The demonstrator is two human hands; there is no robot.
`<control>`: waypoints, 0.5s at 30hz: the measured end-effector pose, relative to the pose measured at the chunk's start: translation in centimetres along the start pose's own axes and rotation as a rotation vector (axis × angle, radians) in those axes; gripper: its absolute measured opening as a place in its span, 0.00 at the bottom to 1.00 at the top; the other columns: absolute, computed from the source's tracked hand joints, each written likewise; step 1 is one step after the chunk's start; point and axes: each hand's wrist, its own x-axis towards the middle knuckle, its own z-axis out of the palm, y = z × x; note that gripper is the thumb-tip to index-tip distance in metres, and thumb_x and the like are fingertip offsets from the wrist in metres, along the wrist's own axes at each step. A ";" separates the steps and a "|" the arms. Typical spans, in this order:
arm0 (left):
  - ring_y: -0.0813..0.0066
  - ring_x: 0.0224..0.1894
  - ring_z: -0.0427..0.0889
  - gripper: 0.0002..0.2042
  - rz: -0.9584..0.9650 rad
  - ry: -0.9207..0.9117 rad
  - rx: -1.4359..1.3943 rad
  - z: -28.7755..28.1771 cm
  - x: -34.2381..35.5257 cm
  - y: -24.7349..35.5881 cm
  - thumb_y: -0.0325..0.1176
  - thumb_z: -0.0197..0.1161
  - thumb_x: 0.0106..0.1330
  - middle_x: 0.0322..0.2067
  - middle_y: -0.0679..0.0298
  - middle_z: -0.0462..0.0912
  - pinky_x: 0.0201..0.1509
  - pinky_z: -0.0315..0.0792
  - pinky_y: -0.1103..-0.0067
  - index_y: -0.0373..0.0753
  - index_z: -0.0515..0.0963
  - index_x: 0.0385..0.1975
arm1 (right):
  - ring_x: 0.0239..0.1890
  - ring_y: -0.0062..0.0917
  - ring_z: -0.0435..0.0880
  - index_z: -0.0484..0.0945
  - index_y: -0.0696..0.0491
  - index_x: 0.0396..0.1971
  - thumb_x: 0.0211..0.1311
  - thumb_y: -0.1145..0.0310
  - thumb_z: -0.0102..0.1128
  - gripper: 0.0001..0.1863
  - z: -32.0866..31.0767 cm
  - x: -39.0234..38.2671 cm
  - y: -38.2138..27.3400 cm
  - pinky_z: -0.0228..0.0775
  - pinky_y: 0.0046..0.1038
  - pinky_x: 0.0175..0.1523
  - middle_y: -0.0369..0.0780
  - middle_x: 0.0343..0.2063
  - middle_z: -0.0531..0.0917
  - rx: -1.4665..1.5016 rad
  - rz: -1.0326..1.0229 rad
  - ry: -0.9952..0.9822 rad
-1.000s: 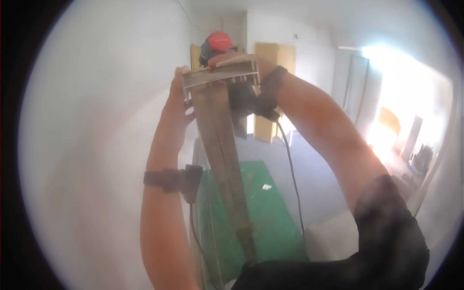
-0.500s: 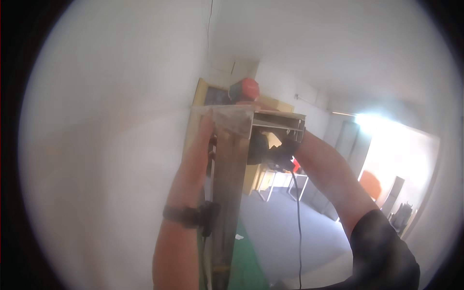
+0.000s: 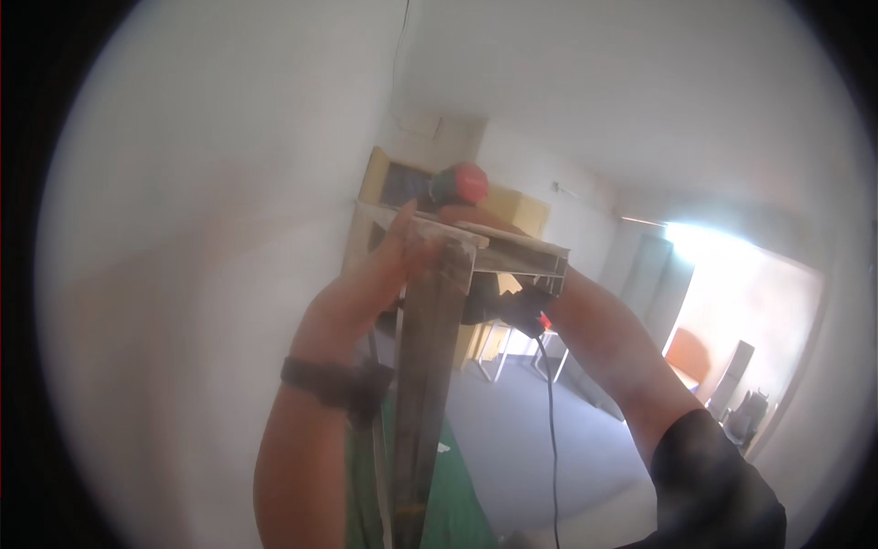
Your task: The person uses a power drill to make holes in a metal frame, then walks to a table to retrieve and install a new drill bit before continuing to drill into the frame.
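A tall metal profile (image 3: pixel 428 366) stands upright before me, with a hollow crosspiece (image 3: pixel 523 259) running right from its top. My left hand (image 3: pixel 413 245) grips the top corner, its thumb raised along the edge. Just behind and above that corner sits a red-and-black power tool (image 3: pixel 462 183), perhaps a drill; its lower part is hidden. My right hand (image 3: pixel 483 218) reaches behind the crosspiece and shows only in part, closed at the tool's base. A black wrist strap (image 3: pixel 340 386) is on my left arm. A dark device (image 3: pixel 523 309) with a hanging cable is by my right wrist.
A white wall (image 3: pixel 201 274) rises close on the left. Below lie a green mat (image 3: pixel 448 494) and a grey-blue floor (image 3: pixel 521 439). Farther back are a white-legged table (image 3: pixel 498 352), a yellowish cabinet (image 3: pixel 523 212), and an orange chair (image 3: pixel 688 352) by the bright opening.
My left hand has come up onto the frame's top corner, its forearm swinging left. The crosspiece sits lower and more tilted in view. My right hand stays behind it with the tool.
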 end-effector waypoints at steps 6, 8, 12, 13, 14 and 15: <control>0.53 0.69 0.65 0.58 0.197 -0.093 0.255 -1.4 1.0 -2.5 0.52 0.77 0.52 0.66 0.53 0.65 0.67 0.68 0.66 0.46 0.41 0.77 | 0.36 0.21 0.83 0.79 0.53 0.43 0.66 0.56 0.60 0.16 -0.3 0.0 1.7 0.77 0.23 0.41 0.37 0.38 0.83 0.000 -0.102 -0.030; 0.53 0.70 0.64 0.60 0.157 -0.086 0.217 -0.2 2.4 -3.0 0.45 0.81 0.50 0.65 0.53 0.66 0.68 0.66 0.67 0.46 0.41 0.77 | 0.36 0.21 0.83 0.79 0.54 0.44 0.65 0.56 0.60 0.17 -1.8 1.1 2.7 0.78 0.24 0.41 0.38 0.38 0.83 -0.430 -0.575 -0.105; 0.60 0.69 0.65 0.54 0.143 0.055 0.404 1.0 3.2 -2.2 0.29 0.74 0.55 0.62 0.55 0.68 0.69 0.65 0.70 0.45 0.41 0.77 | 0.36 0.23 0.83 0.80 0.56 0.42 0.63 0.57 0.62 0.17 -1.7 2.6 2.4 0.76 0.25 0.40 0.38 0.36 0.83 -0.228 -0.143 0.018; 0.62 0.69 0.65 0.53 0.121 0.022 0.451 0.9 2.9 -2.0 0.28 0.73 0.57 0.63 0.55 0.69 0.69 0.65 0.71 0.45 0.41 0.77 | 0.36 0.23 0.83 0.81 0.58 0.39 0.61 0.58 0.63 0.17 -1.7 3.4 2.9 0.75 0.25 0.39 0.38 0.35 0.83 -0.137 -0.070 0.123; 0.63 0.69 0.65 0.51 0.090 0.023 0.526 -0.3 1.1 -0.7 0.27 0.71 0.58 0.63 0.55 0.69 0.68 0.65 0.71 0.45 0.40 0.77 | 0.36 0.24 0.82 0.82 0.60 0.36 0.59 0.59 0.64 0.18 0.1 5.4 3.1 0.74 0.26 0.39 0.38 0.34 0.84 -0.036 -0.007 0.178; 0.62 0.70 0.64 0.50 0.083 -0.033 0.340 -0.7 1.5 -2.1 0.26 0.69 0.59 0.65 0.56 0.66 0.68 0.66 0.71 0.46 0.40 0.77 | 0.36 0.24 0.82 0.83 0.59 0.33 0.55 0.60 0.65 0.16 -1.4 6.6 3.1 0.73 0.26 0.39 0.39 0.32 0.84 -0.148 0.090 0.288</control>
